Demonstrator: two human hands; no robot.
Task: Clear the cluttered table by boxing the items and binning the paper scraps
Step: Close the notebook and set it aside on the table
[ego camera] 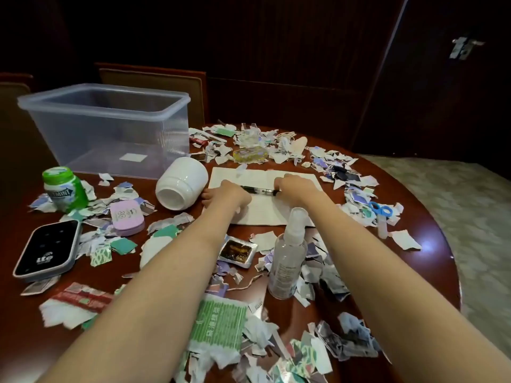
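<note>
A black pen (260,191) lies across an open notebook (262,208) in the middle of the round table. My left hand (228,196) holds the pen's left end and my right hand (297,187) pinches its right end. A clear plastic box (110,125), holding only a white label, stands at the back left. Torn paper scraps (276,349) cover most of the tabletop. Around my arms lie a white jar (182,186) on its side, a clear spray bottle (289,258), a green gum bottle (65,190), a lilac case (127,218) and a black device (48,250).
Blue-handled scissors (378,210) lie at the right among scraps, a foil sachet (238,251) between my forearms, a green-printed wrapper (221,324) near the front. A yellowish clear case (250,154) sits at the back. Chairs (154,78) stand behind the box. The table edge (442,244) curves at right.
</note>
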